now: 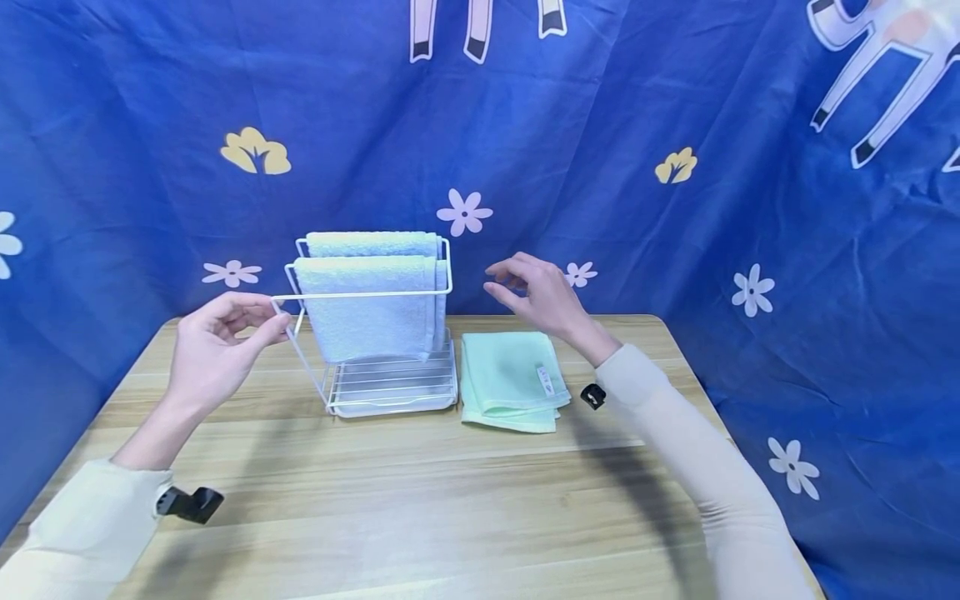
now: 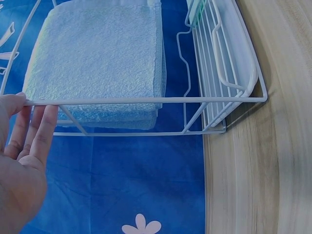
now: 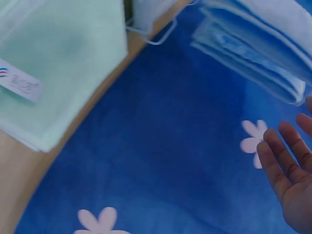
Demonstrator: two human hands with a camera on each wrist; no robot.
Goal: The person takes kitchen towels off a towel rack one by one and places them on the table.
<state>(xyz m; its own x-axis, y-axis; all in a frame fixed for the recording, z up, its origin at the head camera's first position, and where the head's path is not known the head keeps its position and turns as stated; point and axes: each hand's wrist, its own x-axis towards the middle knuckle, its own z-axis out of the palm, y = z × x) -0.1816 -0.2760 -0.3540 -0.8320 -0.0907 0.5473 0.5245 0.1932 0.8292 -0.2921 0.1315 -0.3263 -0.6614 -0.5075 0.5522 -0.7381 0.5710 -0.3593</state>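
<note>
My left hand (image 1: pixel 217 342) pinches the upper front left corner of a white wire towel rack (image 1: pixel 358 295) between thumb and fingers. Over the rack's upper bars hang two folded light blue towels, a front towel (image 1: pixel 367 308) and a rear towel (image 1: pixel 371 243). In the left wrist view the fingers touch the white bar (image 2: pixel 146 101) beside the hanging cloth. My right hand (image 1: pixel 543 292) is in the air right of the rack, fingers loosely bent, holding nothing. Below it, a folded mint green towel (image 1: pixel 502 367) with a white label lies on the table.
The rack's base has a wire grid over a white tray (image 1: pixel 397 407) on the wooden table (image 1: pixel 420 508). A blue patterned curtain (image 1: pixel 360 125) hangs close behind the table and along its sides. Black bands (image 1: pixel 191 504) are on both sleeves.
</note>
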